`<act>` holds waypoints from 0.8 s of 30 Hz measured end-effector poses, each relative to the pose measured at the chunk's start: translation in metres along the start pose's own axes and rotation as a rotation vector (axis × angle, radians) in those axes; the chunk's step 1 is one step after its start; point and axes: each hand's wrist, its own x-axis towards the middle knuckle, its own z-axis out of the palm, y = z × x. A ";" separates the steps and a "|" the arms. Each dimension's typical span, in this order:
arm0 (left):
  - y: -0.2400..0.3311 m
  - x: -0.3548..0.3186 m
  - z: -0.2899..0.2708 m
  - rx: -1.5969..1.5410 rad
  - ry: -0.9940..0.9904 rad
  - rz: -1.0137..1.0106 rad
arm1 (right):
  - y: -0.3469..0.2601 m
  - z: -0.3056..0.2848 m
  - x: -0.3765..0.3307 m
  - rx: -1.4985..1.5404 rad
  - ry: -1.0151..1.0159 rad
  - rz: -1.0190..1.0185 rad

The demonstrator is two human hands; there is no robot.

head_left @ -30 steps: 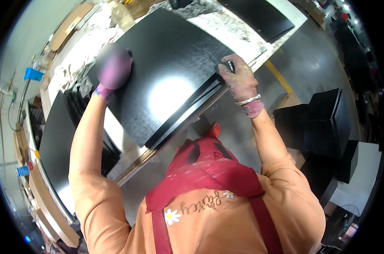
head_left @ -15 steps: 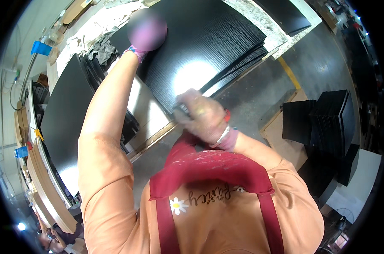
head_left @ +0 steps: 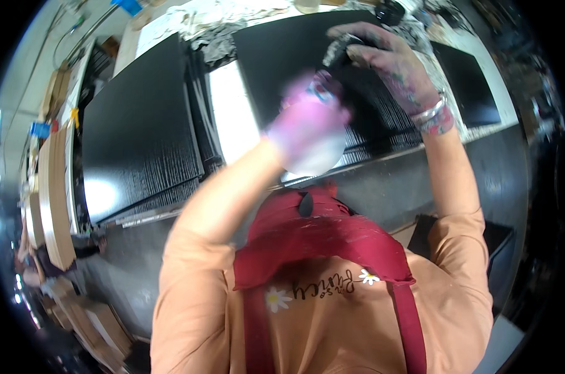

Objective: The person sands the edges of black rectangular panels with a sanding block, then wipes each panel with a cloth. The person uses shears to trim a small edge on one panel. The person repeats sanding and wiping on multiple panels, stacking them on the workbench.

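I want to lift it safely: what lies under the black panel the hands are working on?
The black panel rests on a pale paint-smeared table. The left hand blocks part of the near edge.

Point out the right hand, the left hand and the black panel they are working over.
right hand [head_left: 391,65]: head view, on the stained back of the hand.
left hand [head_left: 310,124]: head view, on the blurred pink glove.
black panel [head_left: 276,53]: head view, on its bare top surface, left of the hands.
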 end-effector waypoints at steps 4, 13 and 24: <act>0.068 -0.020 0.008 0.168 -0.075 -0.134 | 0.016 0.029 0.070 0.011 -0.450 0.024; 0.088 -0.012 0.014 0.049 -0.178 -0.359 | 0.064 0.134 0.092 -0.447 -1.394 -0.011; 0.091 -0.012 0.013 0.036 -0.063 -0.386 | 0.068 0.146 0.097 -0.564 -1.606 -0.063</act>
